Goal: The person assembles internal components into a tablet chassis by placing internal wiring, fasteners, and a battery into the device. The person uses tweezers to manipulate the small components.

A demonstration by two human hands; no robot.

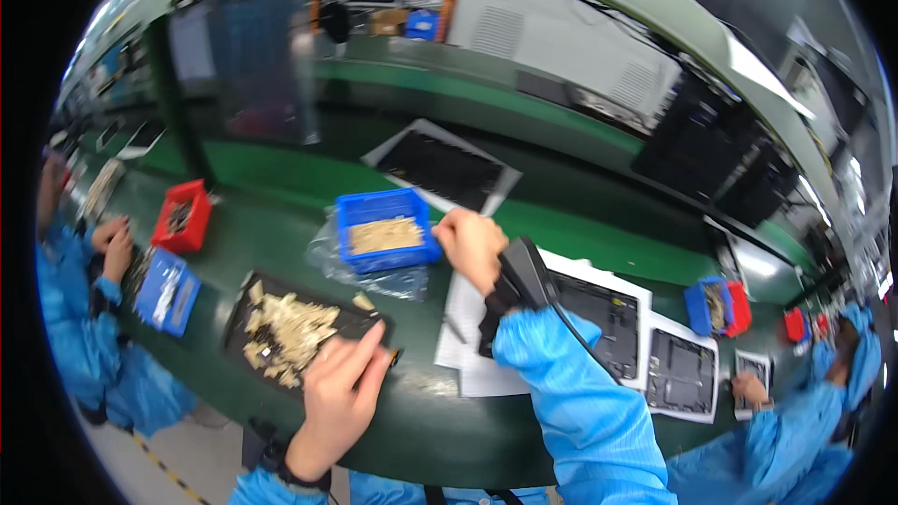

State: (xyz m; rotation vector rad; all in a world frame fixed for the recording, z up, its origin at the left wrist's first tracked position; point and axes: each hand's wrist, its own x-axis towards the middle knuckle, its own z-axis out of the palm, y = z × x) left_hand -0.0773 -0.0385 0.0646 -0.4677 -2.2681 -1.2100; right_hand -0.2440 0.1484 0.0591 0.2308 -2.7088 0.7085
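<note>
My left hand (341, 402) is over the right side of a black tray (236, 323), its fingers stretched out and apart. A pile of crumpled cream-coloured scraps (290, 332) lies in that tray. Just past my left fingertips is a small dark piece with an orange spot (396, 356), too small to name. My right hand (472, 248) reaches forward, its fingers curled at the right wall of a blue bin (383, 262). Inside the bin is a layer of small beige strips (385, 236). The right fingertips are partly hidden against the wall.
Clear plastic film (407, 282) lies under the blue bin. White sheets carrying black panels (599, 323) lie right of my right forearm; another black panel (444, 168) lies behind. A red bin (182, 215) stands left. Co-workers in blue sleeves sit on both sides. A green rail spans above.
</note>
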